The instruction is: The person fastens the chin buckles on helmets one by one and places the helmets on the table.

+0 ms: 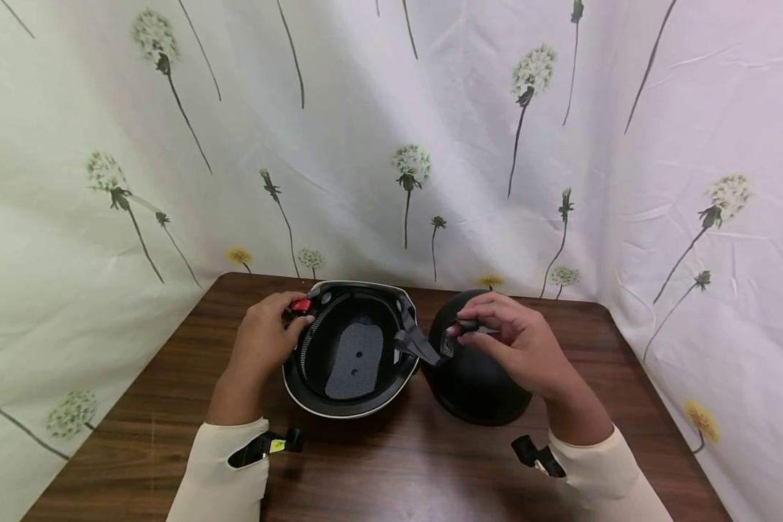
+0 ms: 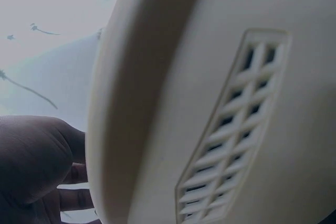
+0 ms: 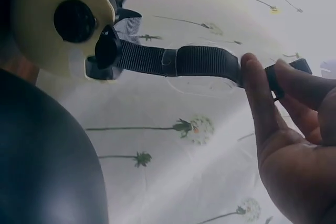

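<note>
A cream helmet point(image 1: 347, 412) with a black lining lies upside down on the table, its opening facing up. At its left rim my left hand point(image 1: 267, 333) pinches a red buckle piece point(image 1: 301, 305) between thumb and fingers. On the other side my right hand point(image 1: 518, 342) holds a black buckle piece point(image 1: 467, 325) at the end of the dark chin strap point(image 3: 207, 61), which is drawn out from the helmet over a black rounded shell point(image 1: 476, 399). The left wrist view shows the helmet's vented cream side point(image 2: 157, 145) close up, with part of the left hand point(image 2: 37, 166) behind its edge.
The wooden table point(image 1: 391, 471) has its back edge against a white curtain point(image 1: 365, 109) printed with dandelions, which also hangs at both sides. Black straps with small devices point(image 1: 538, 457) sit on both cream sleeves.
</note>
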Demonstrator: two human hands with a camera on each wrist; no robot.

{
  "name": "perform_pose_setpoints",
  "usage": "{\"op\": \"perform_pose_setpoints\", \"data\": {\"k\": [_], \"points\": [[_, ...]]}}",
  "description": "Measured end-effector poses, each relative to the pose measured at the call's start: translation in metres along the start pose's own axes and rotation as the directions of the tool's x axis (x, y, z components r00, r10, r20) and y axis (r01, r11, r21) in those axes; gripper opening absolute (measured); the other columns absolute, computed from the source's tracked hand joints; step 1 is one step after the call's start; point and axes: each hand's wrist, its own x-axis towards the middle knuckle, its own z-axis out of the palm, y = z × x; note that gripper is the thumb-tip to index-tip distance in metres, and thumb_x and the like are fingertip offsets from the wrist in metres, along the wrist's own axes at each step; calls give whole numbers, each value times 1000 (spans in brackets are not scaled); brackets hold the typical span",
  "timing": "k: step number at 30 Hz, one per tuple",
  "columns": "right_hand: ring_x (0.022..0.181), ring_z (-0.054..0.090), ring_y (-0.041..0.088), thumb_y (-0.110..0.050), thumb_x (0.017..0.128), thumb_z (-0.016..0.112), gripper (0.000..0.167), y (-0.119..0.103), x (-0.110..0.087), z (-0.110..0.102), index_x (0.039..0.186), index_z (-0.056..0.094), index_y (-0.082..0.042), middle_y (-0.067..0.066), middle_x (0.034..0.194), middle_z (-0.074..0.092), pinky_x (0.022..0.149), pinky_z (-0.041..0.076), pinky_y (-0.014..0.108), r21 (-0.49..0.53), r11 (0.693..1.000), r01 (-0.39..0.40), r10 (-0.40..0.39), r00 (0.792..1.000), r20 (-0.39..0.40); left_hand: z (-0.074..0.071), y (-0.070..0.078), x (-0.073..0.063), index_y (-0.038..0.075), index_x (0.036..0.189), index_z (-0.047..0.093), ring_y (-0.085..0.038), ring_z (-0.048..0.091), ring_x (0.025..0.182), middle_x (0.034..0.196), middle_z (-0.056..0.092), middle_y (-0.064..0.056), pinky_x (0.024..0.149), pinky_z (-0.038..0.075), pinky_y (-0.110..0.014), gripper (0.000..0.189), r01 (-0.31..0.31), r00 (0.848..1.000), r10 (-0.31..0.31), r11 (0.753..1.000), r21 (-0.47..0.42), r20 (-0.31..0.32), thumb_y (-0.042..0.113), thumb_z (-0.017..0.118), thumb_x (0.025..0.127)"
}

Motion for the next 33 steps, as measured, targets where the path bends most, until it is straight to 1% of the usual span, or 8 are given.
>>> {"op": "perform_pose_setpoints", "data": {"k": [6, 10, 13, 18, 22, 26, 29, 33], "points": [[85, 77, 23, 6, 98, 69, 23, 6, 5, 12, 120, 63, 3, 17, 98, 74, 80, 63, 35, -34, 998, -43, 41, 996, -77, 0, 1, -1, 1, 132, 68, -43, 66, 118, 128, 68, -25, 96, 51, -62, 37, 5, 1000, -5, 1000, 4, 6, 15, 77, 98], [67, 73, 23, 4, 102, 63, 23, 13, 9, 21, 125, 59, 5, 18, 79, 71, 68, 63, 36, 27, 999, -24, 26, 998, -49, 0, 1, -1, 1, 132, 68, -43, 66, 117, 128, 67, -25, 96, 52, -62, 37, 5, 1000, -5, 1000, 5, 10, 14, 76, 98], [60, 70, 24, 2, 106, 58, 25, 18, 12, 28, 130, 58, 6, 19, 71, 69, 62, 62, 38, 88, 996, -6, 8, 1000, -25, 0, 1, -1, 1, 132, 68, -43, 66, 117, 128, 67, -25, 96, 52, -62, 37, 5, 1000, -5, 1000, 3, 13, 14, 76, 98], [64, 73, 22, -9, 111, 52, 35, 24, 19, 42, 143, 58, 3, 21, 74, 71, 66, 63, 39, 142, 989, -43, 51, 997, -51, 0, 2, 1, 0, 132, 68, -43, 66, 118, 129, 67, -25, 97, 52, -62, 38, 5, 1000, -5, 1000, 4, 19, 14, 76, 98], [77, 75, 20, -12, 111, 54, 38, 30, 27, 54, 146, 59, 1, 27, 100, 66, 74, 64, 40, 184, 977, -109, 124, 990, -72, 0, 2, 1, 0, 132, 68, -42, 66, 118, 128, 68, -24, 97, 52, -62, 38, -1, 1000, 1, 1000, 3, 19, 13, 77, 97], [86, 75, 21, -5, 104, 66, 41, 33, 34, 66, 143, 61, 2, 25, 120, 55, 79, 64, 42, 237, 957, -168, 191, 978, -78, 0, 1, 0, 0, 131, 69, -42, 67, 115, 126, 68, -24, 95, 53, -61, 38, -17, 1000, 17, 1000, 4, 13, 13, 78, 97], [80, 73, 21, -2, 100, 70, 40, 35, 39, 76, 139, 63, 3, 24, 117, 57, 75, 64, 43, 230, 958, -173, 204, 972, -118, 1, 1, 0, 0, 130, 69, -42, 67, 114, 125, 69, -24, 95, 53, -61, 37, -28, 1000, 28, 1000, 6, 2, 12, 78, 96], [69, 69, 18, -3, 101, 69, 37, 40, 47, 88, 138, 64, 0, 23, 98, 64, 68, 64, 42, 220, 956, -193, 226, 964, -136, 2, 2, 1, 0, 130, 69, -42, 67, 114, 124, 69, -24, 95, 53, -61, 38, -32, 999, 32, 999, 8, 2, 12, 79, 96]]}}
